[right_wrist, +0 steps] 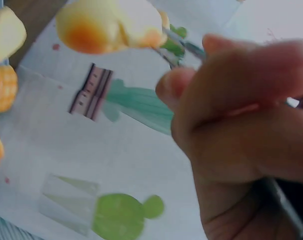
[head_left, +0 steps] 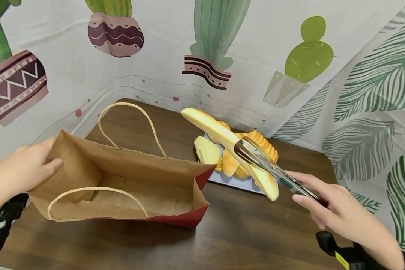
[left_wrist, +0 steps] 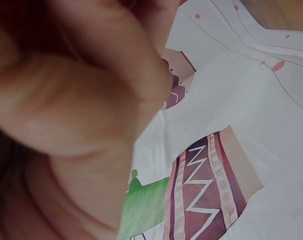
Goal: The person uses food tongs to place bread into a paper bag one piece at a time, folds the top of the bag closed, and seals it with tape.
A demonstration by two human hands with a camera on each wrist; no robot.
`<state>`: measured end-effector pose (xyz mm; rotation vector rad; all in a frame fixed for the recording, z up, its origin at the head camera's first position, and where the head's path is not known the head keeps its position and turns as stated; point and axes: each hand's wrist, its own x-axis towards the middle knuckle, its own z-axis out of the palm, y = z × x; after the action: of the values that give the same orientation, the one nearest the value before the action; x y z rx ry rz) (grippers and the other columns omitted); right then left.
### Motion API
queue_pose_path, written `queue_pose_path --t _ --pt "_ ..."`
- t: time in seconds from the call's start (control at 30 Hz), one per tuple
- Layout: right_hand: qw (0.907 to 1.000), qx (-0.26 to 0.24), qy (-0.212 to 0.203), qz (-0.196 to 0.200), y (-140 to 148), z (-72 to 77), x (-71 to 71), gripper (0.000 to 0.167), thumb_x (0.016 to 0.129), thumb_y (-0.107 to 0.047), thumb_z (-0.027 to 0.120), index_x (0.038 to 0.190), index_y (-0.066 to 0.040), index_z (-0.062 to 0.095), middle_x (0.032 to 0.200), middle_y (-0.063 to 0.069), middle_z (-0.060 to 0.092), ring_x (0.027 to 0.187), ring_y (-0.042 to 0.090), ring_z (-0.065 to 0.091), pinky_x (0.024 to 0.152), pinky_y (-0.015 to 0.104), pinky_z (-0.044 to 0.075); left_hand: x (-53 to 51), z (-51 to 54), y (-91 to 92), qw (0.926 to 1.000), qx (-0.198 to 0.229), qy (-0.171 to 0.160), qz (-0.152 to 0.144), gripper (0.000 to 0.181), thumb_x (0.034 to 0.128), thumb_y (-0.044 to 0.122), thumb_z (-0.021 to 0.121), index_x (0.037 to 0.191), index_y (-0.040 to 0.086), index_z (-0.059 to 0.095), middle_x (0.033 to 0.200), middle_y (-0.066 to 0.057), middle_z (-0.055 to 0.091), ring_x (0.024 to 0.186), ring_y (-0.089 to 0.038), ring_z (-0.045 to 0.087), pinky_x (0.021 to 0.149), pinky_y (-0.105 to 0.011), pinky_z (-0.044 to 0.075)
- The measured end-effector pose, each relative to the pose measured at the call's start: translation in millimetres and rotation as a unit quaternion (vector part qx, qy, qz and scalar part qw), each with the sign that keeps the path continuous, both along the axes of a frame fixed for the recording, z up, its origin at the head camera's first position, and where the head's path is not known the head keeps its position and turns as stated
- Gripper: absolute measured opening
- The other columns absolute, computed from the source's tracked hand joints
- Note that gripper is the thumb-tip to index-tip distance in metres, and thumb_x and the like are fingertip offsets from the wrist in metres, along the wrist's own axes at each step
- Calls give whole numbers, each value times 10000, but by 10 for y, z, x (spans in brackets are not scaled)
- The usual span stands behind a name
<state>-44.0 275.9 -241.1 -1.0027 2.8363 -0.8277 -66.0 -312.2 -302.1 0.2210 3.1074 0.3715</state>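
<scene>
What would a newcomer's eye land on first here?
Probably the long loaf, pinched in tongs by the right hand, crossing the view of the bread tray. Next, the wide-open paper bag left of the tray, its left end gripped by the left hand. Then the big printed cacti on the cloth behind the table.
</scene>
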Motion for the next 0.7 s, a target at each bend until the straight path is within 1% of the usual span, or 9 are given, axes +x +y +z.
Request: queue_pose_path --t 0.13,0.2,0.27,0.37,0.4,0.5,0.6,0.67,0.7 --pt "9991 366 175 -77 95 139 187 585 859 63 623 1382 -147 467 551 -262 373 438 -110 380 455 77 348 -5 -16 -2 10000 45 -18 20 398 843 54 581 1137 -143 401 948 -393 580 927 -657 491 727 -693 416" --pt "9983 453 339 -104 137 183 265 608 821 95 648 1368 -113 484 567 -272 374 442 -132 372 456 59 339 -8 -25 -1 10000 70 -3 21 396 842 54 578 1141 -135 401 941 -387 585 928 -656 492 728 -692 417" --pt "9969 576 472 -258 182 211 351 623 799 101 669 1360 -110 496 564 -278 361 438 -148 352 431 49 316 -8 -27 -3 10000 70 15 6 389 839 53 579 1132 -135 405 938 -387 584 925 -655 493 725 -690 417" --pt "9944 677 727 -351 286 207 452 657 751 112 704 1350 -74 508 573 -280 353 430 -184 318 409 26 287 -8 -33 -4 10000 39 43 -19 392 835 51 584 1123 -149 408 932 -393 579 915 -658 492 722 -687 417" --pt "9931 779 769 -431 325 201 484 667 753 96 712 1359 -88 504 582 -276 354 431 -188 304 411 23 277 -9 -36 -5 10000 32 49 -25 396 835 49 585 1125 -153 408 949 -402 572 918 -661 489 727 -692 414" --pt "9899 1025 844 -497 434 168 537 709 740 63 741 1382 -96 485 598 -268 348 442 -194 272 435 21 259 -12 -44 -6 10000 20 37 -33 406 839 48 587 1138 -158 406 989 -418 556 933 -665 481 741 -702 410" --pt "9844 1418 854 -592 447 163 553 727 753 -17 768 1400 -161 470 630 -275 351 452 -188 246 461 35 247 -19 -48 -7 10000 40 30 -20 387 840 53 586 1122 -148 413 992 -416 554 934 -666 479 733 -700 411" --pt "9827 1534 896 -520 385 183 544 724 749 -59 784 1394 -182 480 640 -285 324 460 -188 239 464 27 244 -22 -48 -6 10000 54 37 -21 365 838 56 587 1098 -138 420 965 -405 563 922 -663 485 716 -689 416" --pt "9833 1518 938 -368 345 198 527 721 745 -72 789 1390 -180 485 662 -285 315 467 -196 230 468 19 242 -23 -47 -4 10000 65 33 -21 350 838 57 587 1084 -131 424 954 -399 566 917 -663 487 708 -684 417"
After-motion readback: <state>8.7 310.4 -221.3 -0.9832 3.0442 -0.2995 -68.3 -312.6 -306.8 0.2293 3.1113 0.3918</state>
